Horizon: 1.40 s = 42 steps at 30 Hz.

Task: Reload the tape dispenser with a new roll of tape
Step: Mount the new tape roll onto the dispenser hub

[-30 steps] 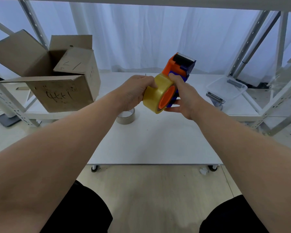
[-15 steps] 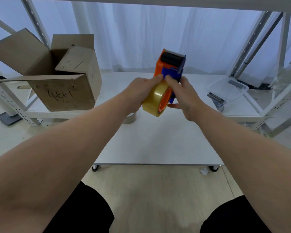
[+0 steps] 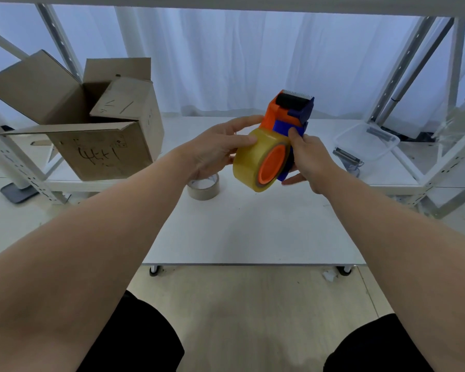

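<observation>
The tape dispenser [image 3: 287, 116] is gripped in the right hand [image 3: 309, 159], fingers curled round its blue body. The new roll of tape [image 3: 246, 162], seated over the orange hub [image 3: 273, 165], is clasped round its outer band by the left hand [image 3: 215, 149], just left of that grip. The dispenser's long axis runs up and away from both hands, so the roller [image 3: 293, 99] lies above the roll; the left hand is judged the nearer for drawing tape upward.
</observation>
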Available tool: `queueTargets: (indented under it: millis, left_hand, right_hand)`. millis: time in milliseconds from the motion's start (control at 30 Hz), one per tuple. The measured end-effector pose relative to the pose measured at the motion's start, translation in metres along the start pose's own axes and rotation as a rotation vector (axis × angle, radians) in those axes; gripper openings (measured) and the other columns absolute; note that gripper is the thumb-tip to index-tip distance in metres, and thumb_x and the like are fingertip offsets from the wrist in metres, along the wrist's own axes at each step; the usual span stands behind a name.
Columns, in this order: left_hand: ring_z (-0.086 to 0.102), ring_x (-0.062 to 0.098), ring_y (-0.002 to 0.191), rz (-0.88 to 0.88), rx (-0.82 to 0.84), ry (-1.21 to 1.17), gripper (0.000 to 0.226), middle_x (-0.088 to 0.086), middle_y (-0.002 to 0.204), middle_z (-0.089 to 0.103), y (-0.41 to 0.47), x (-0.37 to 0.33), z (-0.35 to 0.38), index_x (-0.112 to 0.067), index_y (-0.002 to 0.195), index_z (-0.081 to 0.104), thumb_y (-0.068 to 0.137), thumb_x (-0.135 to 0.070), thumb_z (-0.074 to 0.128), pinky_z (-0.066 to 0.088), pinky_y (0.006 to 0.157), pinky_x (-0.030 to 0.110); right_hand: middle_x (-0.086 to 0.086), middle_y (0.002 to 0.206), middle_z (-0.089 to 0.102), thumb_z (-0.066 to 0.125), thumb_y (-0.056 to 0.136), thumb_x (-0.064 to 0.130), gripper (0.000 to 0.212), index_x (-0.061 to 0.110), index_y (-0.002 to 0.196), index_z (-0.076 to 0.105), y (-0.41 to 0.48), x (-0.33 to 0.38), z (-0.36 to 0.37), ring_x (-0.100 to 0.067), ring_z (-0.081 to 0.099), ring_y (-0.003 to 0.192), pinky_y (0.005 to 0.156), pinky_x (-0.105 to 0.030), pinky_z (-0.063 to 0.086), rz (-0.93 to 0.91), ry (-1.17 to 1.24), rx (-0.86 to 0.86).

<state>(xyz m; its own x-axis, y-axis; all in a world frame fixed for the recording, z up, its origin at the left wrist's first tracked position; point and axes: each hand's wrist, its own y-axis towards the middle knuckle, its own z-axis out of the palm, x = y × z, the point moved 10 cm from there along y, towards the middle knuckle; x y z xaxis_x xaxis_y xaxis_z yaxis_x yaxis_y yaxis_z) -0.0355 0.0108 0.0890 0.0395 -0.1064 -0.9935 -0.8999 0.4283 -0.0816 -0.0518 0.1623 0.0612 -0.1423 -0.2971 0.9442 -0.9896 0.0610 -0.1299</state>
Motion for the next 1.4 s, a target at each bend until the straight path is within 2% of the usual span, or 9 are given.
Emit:
queueTargets:
  millis: [100, 267, 467, 667, 733, 833, 1000, 1200, 1400]
  left_hand:
    - [0.056, 0.008, 0.105, 0.115, -0.167, 0.425, 0.029, -0.01, 0.125, 0.058, 0.001, -0.02, -0.002, -0.031, 0.122, 0.059, 0.094, -0.034, 0.05, 0.045, 0.087, 0.024]
    - [0.049, 0.015, 0.115, 0.363, -0.363, 1.068, 0.046, -0.001, 0.127, 0.057, -0.001, -0.049, 0.01, -0.023, 0.128, 0.056, 0.089, -0.047, 0.055, 0.032, 0.089, 0.021]
    - [0.051, 0.009, 0.115, 0.441, -0.511, 0.754, 0.036, -0.002, 0.13, 0.06, -0.016, -0.056, -0.009, -0.019, 0.123, 0.062, 0.092, -0.036, 0.054, 0.033, 0.09, 0.013]
    - [0.048, 0.003, 0.104, 0.549, -0.602, 0.552, 0.025, 0.0, 0.125, 0.057, -0.025, -0.053, -0.023, -0.014, 0.118, 0.056, 0.097, -0.023, 0.046, 0.04, 0.087, 0.005]
    - [0.05, 0.007, 0.103, 0.509, -0.577, 0.492, 0.02, -0.003, 0.119, 0.053, -0.022, -0.048, -0.024, -0.014, 0.114, 0.052, 0.097, -0.022, 0.044, 0.045, 0.088, 0.015]
    - [0.053, 0.006, 0.085, 0.366, -0.564, 0.418, 0.017, -0.005, 0.097, 0.052, -0.019, -0.042, -0.028, -0.016, 0.1, 0.047, 0.097, -0.033, 0.043, 0.044, 0.071, 0.018]
    - [0.056, 0.007, 0.074, 0.062, -0.444, 0.411, 0.043, -0.006, 0.091, 0.059, -0.002, -0.022, -0.018, -0.019, 0.103, 0.052, 0.089, -0.059, 0.043, 0.042, 0.059, 0.018]
    - [0.066, 0.023, 0.097, 0.06, -0.319, 0.169, 0.031, 0.002, 0.106, 0.069, -0.001, -0.021, -0.024, -0.022, 0.101, 0.065, 0.085, -0.049, 0.059, 0.054, 0.09, 0.038]
    - [0.065, 0.015, 0.098, 0.139, -0.112, -0.067, 0.022, 0.0, 0.107, 0.068, 0.001, -0.017, -0.015, -0.019, 0.111, 0.062, 0.092, -0.026, 0.054, 0.051, 0.086, 0.026]
  right_hand:
    - [-0.014, 0.108, 0.066, 0.031, 0.101, 0.034, 0.035, 0.01, 0.109, 0.056, 0.001, 0.007, -0.017, -0.034, 0.064, 0.097, 0.083, -0.046, 0.056, -0.075, -0.158, -0.178]
    - [-0.013, 0.112, 0.065, 0.03, 0.102, 0.027, 0.036, 0.006, 0.118, 0.055, 0.0, 0.017, -0.02, -0.027, 0.063, 0.097, 0.088, -0.039, 0.054, -0.118, -0.222, -0.266]
    - [-0.01, 0.122, 0.062, 0.032, 0.101, 0.022, 0.034, 0.013, 0.131, 0.046, 0.0, 0.008, -0.009, -0.029, 0.06, 0.11, 0.096, -0.044, 0.052, -0.008, 0.033, -0.264]
    - [-0.01, 0.117, 0.062, 0.034, 0.099, 0.017, 0.031, 0.016, 0.129, 0.045, 0.0, 0.0, 0.003, -0.034, 0.062, 0.105, 0.083, -0.049, 0.058, 0.085, 0.382, -0.281]
    - [-0.009, 0.117, 0.061, 0.034, 0.099, 0.016, 0.032, 0.014, 0.13, 0.045, -0.001, 0.006, -0.005, -0.028, 0.063, 0.102, 0.079, -0.038, 0.06, 0.016, 0.343, -0.321]
    - [-0.003, 0.106, 0.057, 0.032, 0.102, 0.016, 0.031, 0.006, 0.127, 0.047, -0.012, 0.035, -0.017, -0.014, 0.062, 0.078, 0.051, -0.01, 0.052, -0.233, 0.001, -0.34]
    - [-0.005, 0.092, 0.059, 0.034, 0.102, 0.022, 0.03, 0.008, 0.121, 0.052, -0.023, 0.059, -0.003, -0.033, 0.067, 0.077, 0.067, -0.045, 0.059, -0.46, -0.236, -0.247]
    - [-0.01, 0.106, 0.061, 0.034, 0.102, 0.022, 0.023, 0.014, 0.117, 0.05, -0.016, 0.047, -0.002, -0.032, 0.067, 0.089, 0.063, -0.042, 0.061, -0.339, 0.045, -0.166]
    - [-0.015, 0.112, 0.064, 0.034, 0.102, 0.021, 0.027, 0.014, 0.121, 0.05, -0.008, 0.031, -0.005, -0.033, 0.068, 0.092, 0.067, -0.046, 0.061, -0.234, 0.265, -0.106]
